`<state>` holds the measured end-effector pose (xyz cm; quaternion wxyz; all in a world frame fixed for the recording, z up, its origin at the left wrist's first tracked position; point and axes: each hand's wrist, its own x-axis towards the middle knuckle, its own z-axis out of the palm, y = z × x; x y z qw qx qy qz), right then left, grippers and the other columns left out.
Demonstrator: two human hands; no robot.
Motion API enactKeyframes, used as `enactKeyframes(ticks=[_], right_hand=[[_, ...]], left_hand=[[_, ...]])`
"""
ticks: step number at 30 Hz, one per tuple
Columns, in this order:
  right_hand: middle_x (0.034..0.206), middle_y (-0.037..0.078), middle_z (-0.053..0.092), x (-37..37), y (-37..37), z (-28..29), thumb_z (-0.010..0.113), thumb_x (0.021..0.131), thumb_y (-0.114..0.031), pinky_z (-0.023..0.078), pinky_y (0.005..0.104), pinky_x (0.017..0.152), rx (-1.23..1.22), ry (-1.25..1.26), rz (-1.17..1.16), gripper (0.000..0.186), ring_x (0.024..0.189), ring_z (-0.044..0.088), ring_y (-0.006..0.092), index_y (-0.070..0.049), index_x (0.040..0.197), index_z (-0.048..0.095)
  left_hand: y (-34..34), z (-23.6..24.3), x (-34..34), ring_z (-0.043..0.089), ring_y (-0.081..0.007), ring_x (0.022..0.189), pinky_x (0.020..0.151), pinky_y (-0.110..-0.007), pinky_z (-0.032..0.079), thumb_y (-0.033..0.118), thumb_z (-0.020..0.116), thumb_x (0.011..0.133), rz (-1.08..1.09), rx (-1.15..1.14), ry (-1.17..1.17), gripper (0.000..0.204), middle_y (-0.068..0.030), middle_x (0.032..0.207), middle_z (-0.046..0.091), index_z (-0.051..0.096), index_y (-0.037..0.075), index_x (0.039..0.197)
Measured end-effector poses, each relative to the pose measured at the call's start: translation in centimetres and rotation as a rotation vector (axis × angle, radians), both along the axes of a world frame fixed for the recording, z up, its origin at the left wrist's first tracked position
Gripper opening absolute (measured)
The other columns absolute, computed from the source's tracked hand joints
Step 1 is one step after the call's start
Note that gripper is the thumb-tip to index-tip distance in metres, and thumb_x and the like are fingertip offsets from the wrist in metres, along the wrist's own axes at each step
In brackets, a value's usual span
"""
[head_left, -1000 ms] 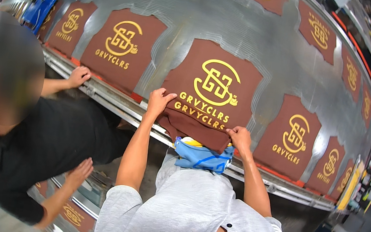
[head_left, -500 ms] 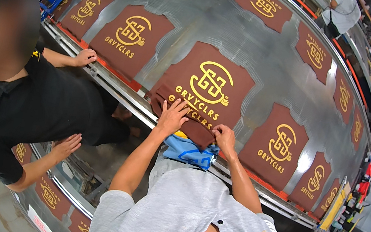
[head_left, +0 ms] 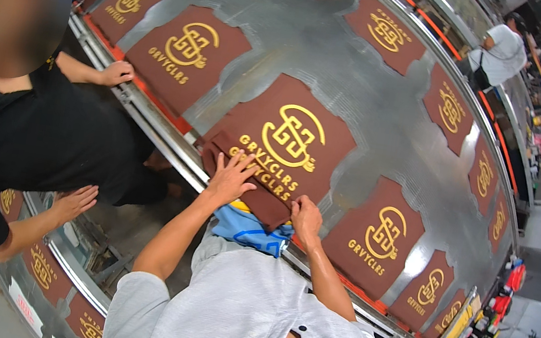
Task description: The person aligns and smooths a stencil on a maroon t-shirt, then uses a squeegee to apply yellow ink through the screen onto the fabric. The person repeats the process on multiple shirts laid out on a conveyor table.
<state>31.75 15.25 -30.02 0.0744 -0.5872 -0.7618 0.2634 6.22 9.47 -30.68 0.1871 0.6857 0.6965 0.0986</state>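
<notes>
Head view. We see a matte brown fabric panel (head_left: 273,141) with gold print lying at the near edge of the counter (head_left: 290,45), its lower end folded into thick creases. The left hand (head_left: 232,178) rests on it, fingers spread; the right hand (head_left: 306,218) pinches its right edge. Below shows a blue cloth (head_left: 250,228). We note the counter's grey, dull-sheened surface (similar brown panels (head_left: 215,36) lie flat around it), its silver rail (head_left: 169,141), and, beyond, a person in white (head_left: 502,58).

The left hand (head_left: 232,178) now lies spread on the brown cloth (head_left: 329,136), not pinching its side. A person (head_left: 502,58) now shows past the table's (head_left: 271,28) far edge.
</notes>
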Motion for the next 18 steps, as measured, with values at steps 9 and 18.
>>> enactKeyframes(ticks=[9, 18], right_hand=[[0.092, 0.013, 0.064, 0.7, -0.4, 0.0, 0.07, 0.083, -0.01, 0.05, 0.0427, 0.079, -0.035, 0.351, 0.137, 0.011, 0.092, 0.063, 0.0323, -0.005, 0.093, 0.071], [0.091, 0.011, 0.058, -0.2, -2.6, 1.0, 0.069, 0.079, -0.003, 0.048, 0.0409, 0.082, 0.016, 0.232, 0.33, 0.011, 0.095, 0.056, 0.0307, -0.006, 0.089, 0.073]], left_hand=[[2.1, -0.3, 0.3, 0.067, -0.0396, 0.087, 0.076, -0.047, 0.051, 0.044, 0.072, 0.086, 0.621, -0.051, -0.203, 0.045, -0.0216, 0.087, 0.07, 0.07, 0.0, 0.079], [1.6, -2.3, -0.1, 0.067, -0.0426, 0.078, 0.074, -0.05, 0.052, 0.025, 0.07, 0.079, 0.742, -0.122, -0.317, 0.025, -0.0229, 0.077, 0.069, 0.068, 0.001, 0.073]])
